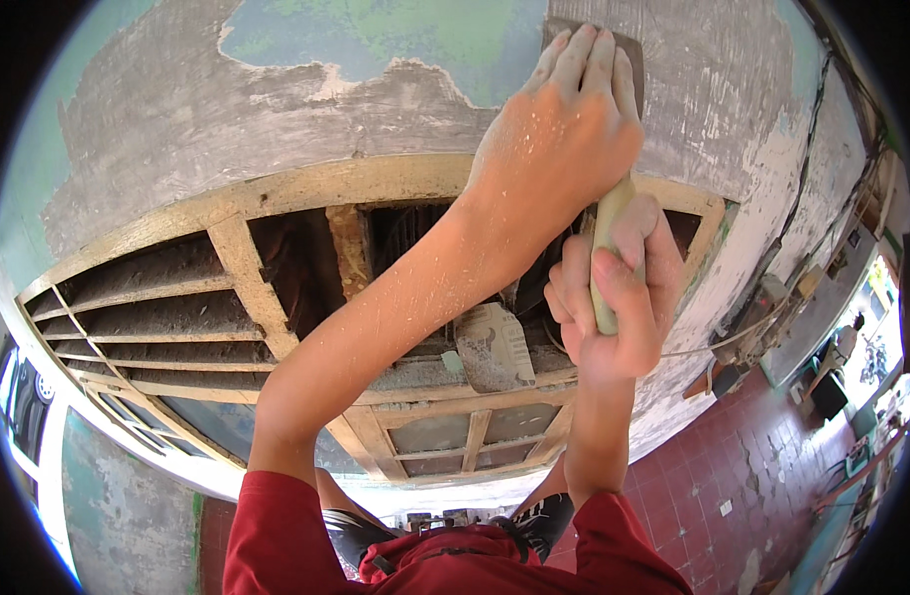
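My right hand [624, 283] is closed around the pale handle of a scraper [605, 233], held upright below the wall surface. My left hand [574, 114] lies over the top of the scraper, its fingers stretched flat on the wide dark blade [632, 61]. The thumb of that hand is hidden. Against the blade is a wall [396, 114] with bare grey plaster. A ragged patch of blue-green paint [376, 45] stays on it, left of my left hand. Pale dust covers both hands.
Below the wall patch runs a wooden vent frame [306, 188] with dusty slats [158, 322]. A torn piece of card [495, 347] sits in the frame under my forearm. Cables [807, 178] hang at the right. Red floor tiles [713, 486] lie far below. Another person [840, 347] is at far right.
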Tool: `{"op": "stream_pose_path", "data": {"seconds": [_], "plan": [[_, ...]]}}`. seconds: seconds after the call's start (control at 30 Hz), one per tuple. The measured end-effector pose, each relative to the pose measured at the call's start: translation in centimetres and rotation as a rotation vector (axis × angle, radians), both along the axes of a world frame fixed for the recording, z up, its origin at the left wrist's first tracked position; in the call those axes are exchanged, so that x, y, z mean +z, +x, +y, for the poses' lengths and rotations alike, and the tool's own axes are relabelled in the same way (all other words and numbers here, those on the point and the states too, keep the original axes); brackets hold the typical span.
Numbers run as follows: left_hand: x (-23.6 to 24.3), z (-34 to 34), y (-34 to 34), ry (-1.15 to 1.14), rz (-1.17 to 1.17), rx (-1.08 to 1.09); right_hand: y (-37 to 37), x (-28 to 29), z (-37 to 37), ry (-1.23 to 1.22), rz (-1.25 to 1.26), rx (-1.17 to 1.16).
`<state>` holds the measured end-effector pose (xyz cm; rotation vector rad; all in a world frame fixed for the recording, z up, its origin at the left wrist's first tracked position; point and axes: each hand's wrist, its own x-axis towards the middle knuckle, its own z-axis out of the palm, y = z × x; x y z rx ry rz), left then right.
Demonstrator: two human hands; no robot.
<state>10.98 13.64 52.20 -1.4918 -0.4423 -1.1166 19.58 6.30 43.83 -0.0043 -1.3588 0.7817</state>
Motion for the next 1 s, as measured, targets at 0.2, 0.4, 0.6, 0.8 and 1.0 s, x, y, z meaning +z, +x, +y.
{"op": "stream_pose_path", "data": {"seconds": [0.2,0.4,0.6,0.8,1.0], "plan": [[-0.8,0.1,0.1,0.060,-0.096,-0.065,-0.1,-0.3,0.0,-0.042,0.011,-0.018],[0.6,-1.4,-0.4,-0.014,-0.028,0.085,-0.2,0.4,0.0,-0.028,0.027,0.005],[0.8,-1.6,-1.0,-0.060,0.043,0.077,-0.2,0.2,0.2,0.001,-0.006,-0.010],[0.5,-1.7,-1.3,-0.066,0.070,0.100,-0.7,0.2,-0.1,-0.041,0.010,-0.019],[1.3,-1.5,-1.5,-0.025,0.090,0.110,-1.1,1.1,-0.3,-0.013,0.035,-0.015]]}}
